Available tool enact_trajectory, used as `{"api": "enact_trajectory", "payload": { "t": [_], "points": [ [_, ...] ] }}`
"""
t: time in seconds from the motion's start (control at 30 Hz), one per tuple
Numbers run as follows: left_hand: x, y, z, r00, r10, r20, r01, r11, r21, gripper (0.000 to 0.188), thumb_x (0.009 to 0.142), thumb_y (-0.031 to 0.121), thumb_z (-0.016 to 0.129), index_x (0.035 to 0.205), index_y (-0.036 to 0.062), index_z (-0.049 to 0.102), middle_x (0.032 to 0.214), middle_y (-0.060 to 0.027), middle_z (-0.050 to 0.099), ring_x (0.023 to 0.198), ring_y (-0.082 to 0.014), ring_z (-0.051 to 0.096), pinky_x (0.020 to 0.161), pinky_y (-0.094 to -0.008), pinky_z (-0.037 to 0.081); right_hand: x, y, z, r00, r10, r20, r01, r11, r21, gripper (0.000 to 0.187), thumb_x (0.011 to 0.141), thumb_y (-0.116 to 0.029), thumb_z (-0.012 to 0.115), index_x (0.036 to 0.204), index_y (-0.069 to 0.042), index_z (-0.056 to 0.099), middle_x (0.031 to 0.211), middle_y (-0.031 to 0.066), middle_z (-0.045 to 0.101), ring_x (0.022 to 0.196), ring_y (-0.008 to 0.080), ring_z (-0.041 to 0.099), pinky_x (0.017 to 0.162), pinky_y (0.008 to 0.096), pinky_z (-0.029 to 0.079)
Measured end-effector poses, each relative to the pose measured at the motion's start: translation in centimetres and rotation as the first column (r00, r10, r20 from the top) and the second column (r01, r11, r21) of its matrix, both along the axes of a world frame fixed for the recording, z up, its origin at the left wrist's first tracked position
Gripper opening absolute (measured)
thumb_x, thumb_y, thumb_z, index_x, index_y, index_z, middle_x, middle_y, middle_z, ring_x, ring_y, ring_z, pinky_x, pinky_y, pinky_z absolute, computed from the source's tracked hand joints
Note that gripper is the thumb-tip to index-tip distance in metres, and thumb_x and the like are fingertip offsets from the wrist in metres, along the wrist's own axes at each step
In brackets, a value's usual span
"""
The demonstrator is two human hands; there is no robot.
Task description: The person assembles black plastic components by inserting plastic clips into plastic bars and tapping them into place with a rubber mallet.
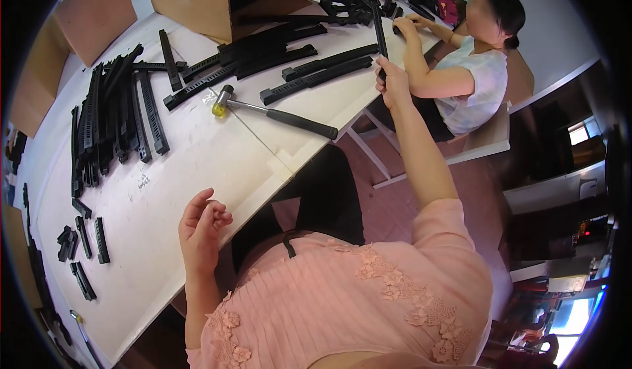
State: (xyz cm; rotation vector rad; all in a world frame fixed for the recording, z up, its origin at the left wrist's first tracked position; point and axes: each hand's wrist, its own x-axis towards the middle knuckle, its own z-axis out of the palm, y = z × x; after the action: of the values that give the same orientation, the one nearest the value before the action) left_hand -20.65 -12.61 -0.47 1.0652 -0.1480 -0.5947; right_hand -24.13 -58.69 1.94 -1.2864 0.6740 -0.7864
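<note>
My right hand [394, 84] is stretched out to the far right and closed around the lower end of a long black plastic strip [378, 26]. The strip points up and away, towards the heap at the far edge of the table. My left hand [203, 227] hovers by the near table edge, fingers loosely bent and apart, nothing visible in it. Between the hands, a hammer [296, 122] with a yellow-and-grey head and black grip lies on the white table [197, 161]. Two slotted black strips [316, 79] lie just beyond it.
More black strips [112, 112] are piled at the left, with several short black pieces [82, 237] nearer. Cardboard boxes [187, 3] stand along the far side. A co-worker [461, 66] sits at the right, hands on the table. Another hammer [78, 317] lies at the lower left.
</note>
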Motion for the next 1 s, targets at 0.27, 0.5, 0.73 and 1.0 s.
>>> {"api": "enact_trajectory", "payload": {
  "t": [0.27, 0.5, 0.73, 1.0],
  "points": [
    [-0.1, -0.1, 0.1, 0.999, -0.025, 0.019, 0.025, 0.999, 0.029, 0.028, 0.090, 0.005, 0.047, 0.117, -0.0026, 0.047, 0.091, -0.0077, 0.057, 0.077, -0.0140, 0.056, 0.072, -0.0255, 0.046, -0.2, -3.1, -0.7, 0.997, -0.059, -0.041, 0.062, 0.996, 0.065, 0.023, 0.085, -0.026, 0.060, 0.088, -0.004, 0.054, 0.064, -0.0010, 0.046, 0.047, 0.0072, 0.037, 0.040, 0.0207, 0.029],
    [-0.1, -0.3, 0.0, 0.999, -0.033, 0.021, 0.033, 0.999, 0.035, 0.029, 0.090, 0.005, 0.048, 0.118, -0.0024, 0.047, 0.090, -0.0076, 0.057, 0.078, -0.0144, 0.056, 0.072, -0.0255, 0.046, -0.5, -4.8, -1.0, 0.991, -0.126, -0.051, 0.131, 0.987, 0.097, 0.022, 0.085, -0.025, 0.061, 0.085, -0.004, 0.055, 0.062, -0.0007, 0.046, 0.046, 0.0077, 0.038, 0.039, 0.0208, 0.029],
    [-0.4, 0.0, 0.0, 0.999, -0.032, 0.030, 0.031, 0.998, 0.045, 0.028, 0.090, 0.005, 0.048, 0.117, -0.0026, 0.048, 0.090, -0.0076, 0.057, 0.077, -0.0142, 0.056, 0.072, -0.0252, 0.046, -0.2, -5.5, -1.9, 0.974, -0.219, -0.049, 0.223, 0.968, 0.115, 0.017, 0.082, -0.021, 0.063, 0.076, -0.008, 0.053, 0.060, -0.0005, 0.047, 0.045, 0.0090, 0.041, 0.037, 0.0221, 0.030],
    [-0.4, -0.3, 0.3, 1.000, 0.003, 0.025, -0.005, 0.996, 0.090, 0.028, 0.090, 0.004, 0.049, 0.117, -0.0026, 0.049, 0.089, -0.0070, 0.056, 0.076, -0.0136, 0.056, 0.071, -0.0259, 0.048, 0.1, -4.4, -1.0, 0.980, -0.009, 0.197, -0.044, 0.963, 0.266, 0.029, 0.092, -0.038, 0.047, 0.089, -0.009, 0.052, 0.078, 0.0073, 0.062, 0.062, 0.0147, 0.058, 0.054, 0.0279, 0.046]
  ]
}}
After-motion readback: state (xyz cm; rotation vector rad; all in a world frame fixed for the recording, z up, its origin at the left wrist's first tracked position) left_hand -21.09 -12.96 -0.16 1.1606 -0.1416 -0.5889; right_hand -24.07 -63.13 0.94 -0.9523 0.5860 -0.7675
